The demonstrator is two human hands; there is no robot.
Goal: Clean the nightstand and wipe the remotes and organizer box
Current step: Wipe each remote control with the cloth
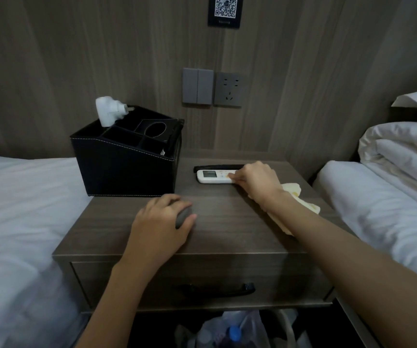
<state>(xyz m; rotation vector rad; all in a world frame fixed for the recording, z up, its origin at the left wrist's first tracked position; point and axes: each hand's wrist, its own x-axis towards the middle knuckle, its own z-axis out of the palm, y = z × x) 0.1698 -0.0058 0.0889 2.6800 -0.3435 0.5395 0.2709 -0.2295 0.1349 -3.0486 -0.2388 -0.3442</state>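
Organizer box (127,169) with white adapter (106,111)

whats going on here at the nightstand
A person is working at the nightstand. Their right hand pinches one end of the white remote, which lies on top just in front of a black remote. A yellow cloth lies under that wrist. Their left hand grips a small grey object on the top; I cannot tell what it is. The box stands at the back left with a white plug in it.
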